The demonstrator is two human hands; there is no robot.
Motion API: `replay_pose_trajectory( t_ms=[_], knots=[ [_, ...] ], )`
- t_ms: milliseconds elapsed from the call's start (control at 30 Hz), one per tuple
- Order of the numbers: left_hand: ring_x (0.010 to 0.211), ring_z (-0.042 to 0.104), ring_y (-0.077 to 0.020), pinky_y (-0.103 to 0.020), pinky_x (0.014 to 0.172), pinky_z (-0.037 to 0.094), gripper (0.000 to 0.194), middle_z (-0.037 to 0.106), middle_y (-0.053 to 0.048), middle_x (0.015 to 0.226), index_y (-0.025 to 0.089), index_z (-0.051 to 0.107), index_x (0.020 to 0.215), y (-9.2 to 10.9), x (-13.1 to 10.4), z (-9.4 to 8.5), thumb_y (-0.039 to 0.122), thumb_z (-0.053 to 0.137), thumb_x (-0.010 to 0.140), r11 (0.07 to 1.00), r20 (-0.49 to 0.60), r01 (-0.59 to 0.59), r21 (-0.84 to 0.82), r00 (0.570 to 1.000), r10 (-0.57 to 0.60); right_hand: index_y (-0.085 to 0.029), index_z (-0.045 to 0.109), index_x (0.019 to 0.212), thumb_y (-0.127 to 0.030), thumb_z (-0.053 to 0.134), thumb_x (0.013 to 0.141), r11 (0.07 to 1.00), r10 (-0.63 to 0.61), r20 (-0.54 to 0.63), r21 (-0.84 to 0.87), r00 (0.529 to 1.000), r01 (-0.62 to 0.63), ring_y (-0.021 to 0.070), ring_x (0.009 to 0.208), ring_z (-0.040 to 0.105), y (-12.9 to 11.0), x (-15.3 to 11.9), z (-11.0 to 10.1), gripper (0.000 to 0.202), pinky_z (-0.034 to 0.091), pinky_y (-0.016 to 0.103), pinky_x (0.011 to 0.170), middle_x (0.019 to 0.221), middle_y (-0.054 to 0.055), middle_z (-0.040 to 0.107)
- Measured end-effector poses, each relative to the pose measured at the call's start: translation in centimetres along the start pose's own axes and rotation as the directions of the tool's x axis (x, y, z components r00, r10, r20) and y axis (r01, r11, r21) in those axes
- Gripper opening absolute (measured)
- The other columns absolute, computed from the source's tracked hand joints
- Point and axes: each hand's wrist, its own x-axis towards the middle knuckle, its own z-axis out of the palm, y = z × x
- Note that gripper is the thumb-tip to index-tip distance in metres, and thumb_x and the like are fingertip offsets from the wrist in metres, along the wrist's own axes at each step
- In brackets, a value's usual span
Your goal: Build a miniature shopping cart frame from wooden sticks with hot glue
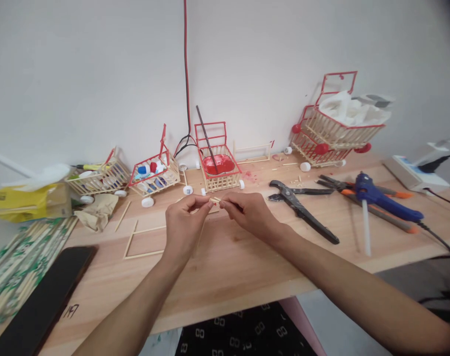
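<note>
Above the middle of the wooden table, my left hand (185, 220) and my right hand (249, 212) meet with their fingertips pinched. Between them shows a short piece of thin wooden stick (216, 200), with a small red spot beside it. The fingers cover most of what is held. On the table left of my left hand lies a flat frame of thin sticks (143, 256), partly hidden by that hand. Just behind the hands stands a small stick-built cart (220, 184) holding a tub of red paint (225, 165) with a thin dark rod leaning in it.
Two more small carts (156, 180) stand back left, and stacked carts (317, 148) back right. Black cutters (302, 212), pliers (386, 210) and a blue glue gun (388, 198) lie at right. Wrapped chopsticks (24, 262) and a phone (47, 296) are at left.
</note>
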Motion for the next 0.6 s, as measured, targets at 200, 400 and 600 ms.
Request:
replay_pose_trajectory(
  t_ms=[200,400,600],
  knots=[
    [0.070,0.067,-0.0167,-0.029,0.071,0.052,0.006,0.075,-0.001,0.075,0.019,0.074,0.076,0.36,0.01,-0.01,0.021,0.070,0.072,1.000,0.001,-0.007,0.005,1.000,0.007,-0.017,0.050,0.062,-0.027,0.046,0.093,1.000,0.011,0.004,-0.005,1.000,-0.011,0.0093,0.056,0.044,-0.08,-0.03,0.00,0.033,0.031,0.022,0.058,0.059,-0.002,0.052],
    [0.071,0.068,-0.0169,-0.029,0.072,0.052,0.006,0.075,-0.001,0.076,0.020,0.074,0.076,0.18,-0.07,-0.01,0.021,0.069,0.072,1.000,-0.001,-0.010,-0.009,1.000,0.010,-0.017,0.050,0.063,-0.027,0.046,0.093,1.000,0.016,0.012,-0.003,1.000,-0.016,0.0094,0.056,0.044,0.04,0.01,0.06,0.033,0.031,0.022,0.057,0.059,-0.002,0.053],
    [0.071,0.068,-0.0167,-0.028,0.072,0.052,0.006,0.075,-0.001,0.076,0.020,0.074,0.076,0.14,-0.02,0.03,0.021,0.069,0.072,1.000,0.001,-0.017,-0.004,1.000,0.017,-0.017,0.051,0.063,-0.027,0.046,0.093,1.000,0.025,0.025,0.001,0.999,-0.025,0.0092,0.055,0.044,-0.03,0.09,-0.01,0.032,0.030,0.022,0.057,0.058,-0.002,0.052]
  ],
)
